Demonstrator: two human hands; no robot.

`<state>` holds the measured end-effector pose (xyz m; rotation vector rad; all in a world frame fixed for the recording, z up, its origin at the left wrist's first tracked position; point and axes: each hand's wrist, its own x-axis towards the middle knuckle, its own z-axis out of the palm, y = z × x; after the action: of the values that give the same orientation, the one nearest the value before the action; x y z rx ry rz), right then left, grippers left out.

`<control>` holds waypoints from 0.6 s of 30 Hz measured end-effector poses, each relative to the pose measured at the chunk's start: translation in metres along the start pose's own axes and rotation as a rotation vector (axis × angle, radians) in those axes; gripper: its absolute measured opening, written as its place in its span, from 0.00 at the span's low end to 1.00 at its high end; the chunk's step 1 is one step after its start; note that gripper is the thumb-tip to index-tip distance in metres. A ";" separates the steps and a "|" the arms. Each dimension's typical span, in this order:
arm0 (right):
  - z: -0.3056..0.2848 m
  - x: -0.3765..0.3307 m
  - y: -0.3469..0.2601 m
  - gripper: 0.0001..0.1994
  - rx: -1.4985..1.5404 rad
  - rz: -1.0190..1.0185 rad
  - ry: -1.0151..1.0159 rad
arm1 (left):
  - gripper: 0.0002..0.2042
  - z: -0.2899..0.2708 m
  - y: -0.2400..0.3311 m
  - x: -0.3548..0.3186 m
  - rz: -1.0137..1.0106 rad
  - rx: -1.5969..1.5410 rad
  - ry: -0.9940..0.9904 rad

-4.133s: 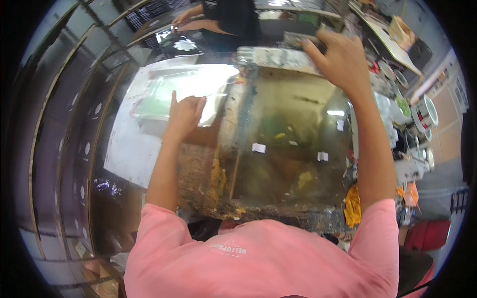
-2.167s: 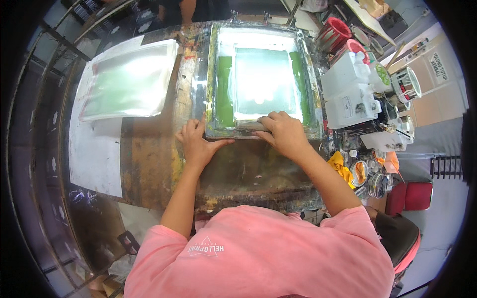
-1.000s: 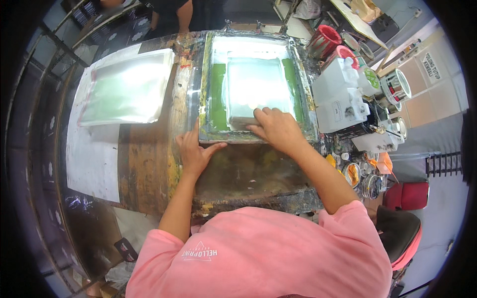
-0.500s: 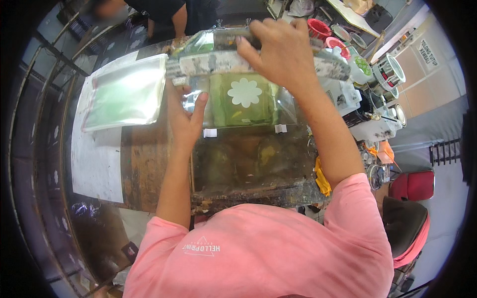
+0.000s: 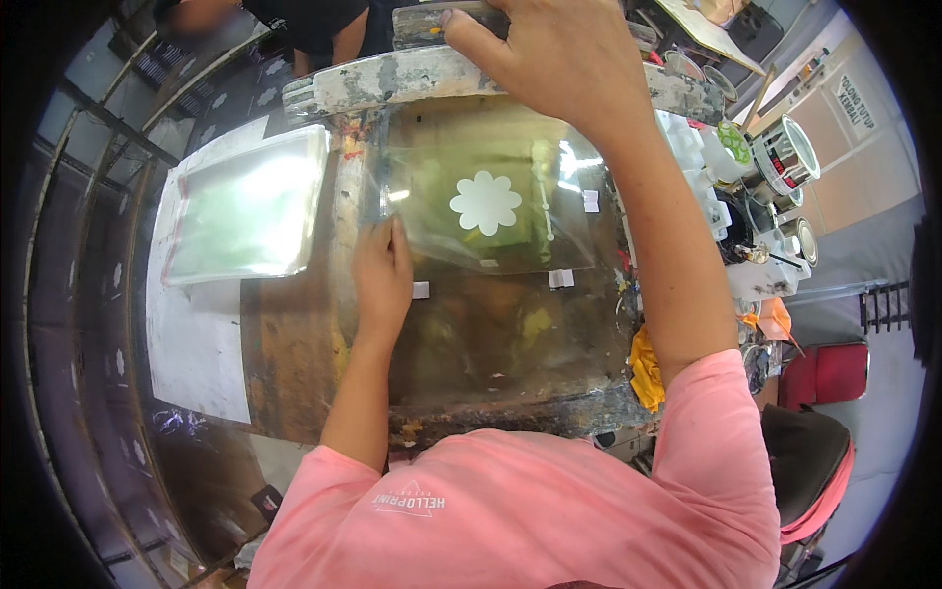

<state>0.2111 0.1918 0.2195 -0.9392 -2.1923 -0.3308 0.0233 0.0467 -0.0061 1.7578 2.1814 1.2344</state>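
Note:
A clear plastic sheet (image 5: 432, 231) with a white scalloped flower print (image 5: 485, 203) lies on the work table. My left hand (image 5: 383, 260) is closed in a pinch at the sheet's near left corner. Beyond the sheet, the near bar of a paint-stained screen frame (image 5: 383, 79) is tilted up off the table. My right hand (image 5: 569, 59) reaches over that bar, thumb against a worn bar-shaped squeegee (image 5: 417, 27); its other fingers run out of the top edge. Small white tabs (image 5: 560, 279) sit around the sheet.
A stack of clear plastic sheets (image 5: 245, 211) rests on white paper (image 5: 196, 344) at the left. Paint cans (image 5: 785, 157) and white bottles crowd the right side. A yellow cloth (image 5: 645, 371) hangs by the table's right edge. Another person (image 5: 304, 25) stands across the table.
The screen frame has risen and moved away with my right hand, uncovering more of the printed sheet. My left hand has moved slightly nearer me and closed at the sheet's edge.

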 end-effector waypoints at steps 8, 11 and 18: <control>-0.002 -0.002 -0.005 0.24 -0.054 0.032 -0.099 | 0.15 -0.073 -0.018 0.069 0.048 -0.047 0.204; 0.007 -0.009 -0.001 0.24 -0.065 -0.002 0.012 | 0.15 -0.112 -0.060 0.077 -0.057 -0.047 0.230; -0.002 -0.011 -0.008 0.22 -0.043 0.027 -0.017 | 0.17 -0.177 -0.159 0.118 -0.101 0.141 0.404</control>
<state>0.2115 0.1793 0.2133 -0.9976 -2.1936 -0.3602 -0.2334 0.0511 0.0624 1.5239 2.5953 1.5587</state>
